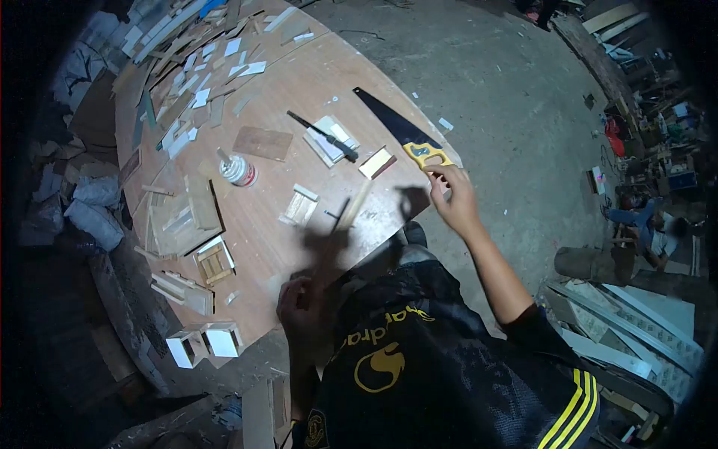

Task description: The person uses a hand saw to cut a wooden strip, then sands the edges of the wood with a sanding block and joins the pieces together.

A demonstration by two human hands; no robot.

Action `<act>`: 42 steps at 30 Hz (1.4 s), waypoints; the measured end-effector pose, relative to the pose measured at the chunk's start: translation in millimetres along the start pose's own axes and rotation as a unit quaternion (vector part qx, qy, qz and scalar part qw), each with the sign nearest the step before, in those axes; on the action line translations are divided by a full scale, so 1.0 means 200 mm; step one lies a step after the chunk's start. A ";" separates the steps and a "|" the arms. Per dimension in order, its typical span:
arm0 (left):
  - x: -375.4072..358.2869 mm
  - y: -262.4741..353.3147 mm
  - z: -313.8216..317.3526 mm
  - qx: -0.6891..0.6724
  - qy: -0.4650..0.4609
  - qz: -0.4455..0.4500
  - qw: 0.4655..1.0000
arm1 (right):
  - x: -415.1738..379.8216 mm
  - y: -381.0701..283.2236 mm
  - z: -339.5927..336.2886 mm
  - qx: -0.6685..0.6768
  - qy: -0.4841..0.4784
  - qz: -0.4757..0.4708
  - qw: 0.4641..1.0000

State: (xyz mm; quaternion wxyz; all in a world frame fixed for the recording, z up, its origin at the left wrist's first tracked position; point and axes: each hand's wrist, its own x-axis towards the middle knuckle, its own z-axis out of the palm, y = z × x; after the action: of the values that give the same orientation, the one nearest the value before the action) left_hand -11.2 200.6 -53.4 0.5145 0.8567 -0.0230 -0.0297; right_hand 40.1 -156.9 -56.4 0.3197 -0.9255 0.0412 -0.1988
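My right hand (455, 198) is at the yellow handle of a handsaw (393, 123), with thumb and fingertips closed on the handle's near end. The saw's dark blade lies along the table's right edge and points away from me. In shadow by the table's near edge, my left hand (299, 303) has loosely curled fingers with a gap at the thumb, and nothing shows in it. A narrow wood strip (354, 206) lies between my hands, partly in shadow. Beyond it are a small wooden box (377, 162) and a long dark-handled tool (323, 136) resting on white-topped pieces.
On the wooden table (262, 254) stand a white tub (238, 171) with a stick in it, a flat brown board (262, 143), and small wooden assemblies (215, 263). Scrap strips (217, 75) cover the far end. Boards (628, 329) lie on the floor at right; another person (658, 232) is beyond.
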 end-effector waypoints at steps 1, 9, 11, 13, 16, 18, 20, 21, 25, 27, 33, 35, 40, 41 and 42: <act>-0.01 0.01 0.05 0.022 0.029 -0.016 0.999 | 0.01 0.20 0.04 -0.061 -0.030 0.040 0.997; 0.03 0.28 0.55 0.130 0.101 0.044 0.985 | 0.10 1.10 0.39 -0.302 -0.205 -0.135 0.921; 0.04 0.34 0.68 0.142 0.115 0.045 0.982 | 0.10 1.15 0.43 -0.316 -0.241 -0.147 0.906; 0.06 0.44 0.78 0.220 0.121 0.103 0.962 | 0.12 1.14 0.39 -0.277 -0.244 -0.183 0.911; 0.09 0.47 0.93 0.211 0.130 0.113 0.962 | 0.18 1.14 0.37 -0.198 -0.213 -0.222 0.931; 0.13 0.48 1.02 0.225 0.092 0.122 0.962 | 0.23 1.16 0.36 -0.189 -0.248 -0.172 0.934; 0.18 0.46 1.11 0.230 0.081 0.130 0.961 | 0.27 1.23 0.35 -0.088 -0.166 -0.136 0.973; 0.21 0.43 1.17 0.231 0.072 0.141 0.960 | 0.29 1.29 0.34 0.010 -0.076 -0.100 0.992; 0.38 0.34 1.39 0.195 0.019 0.158 0.968 | 0.47 1.25 -0.08 0.125 -0.011 0.081 0.989; 0.51 0.25 1.51 0.190 -0.024 0.187 0.964 | 0.53 1.34 -0.29 0.039 0.021 0.037 0.998; 0.91 -0.01 2.04 0.130 -0.108 0.226 0.959 | 0.51 1.29 -0.66 0.054 0.051 0.175 0.982; 0.99 -0.08 2.19 0.183 -0.066 0.327 0.925 | 0.45 1.29 -0.63 0.092 0.079 0.181 0.976; 1.10 -0.10 2.37 0.161 -0.095 0.302 0.935 | 0.30 1.23 -0.50 0.201 0.073 0.258 0.942; 1.12 -0.12 2.40 0.178 -0.101 0.294 0.934 | 0.28 1.23 -0.47 0.167 0.056 0.243 0.954; 1.13 -0.12 2.41 0.196 -0.106 0.286 0.932 | 0.27 1.22 -0.43 0.212 0.055 0.253 0.942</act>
State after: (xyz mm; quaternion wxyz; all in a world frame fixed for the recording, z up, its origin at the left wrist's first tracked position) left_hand 178.0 -227.6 -306.4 0.3181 0.8893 -0.3268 0.0333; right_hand 68.8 -410.2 -124.0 0.5454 -0.7831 0.2486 -0.1659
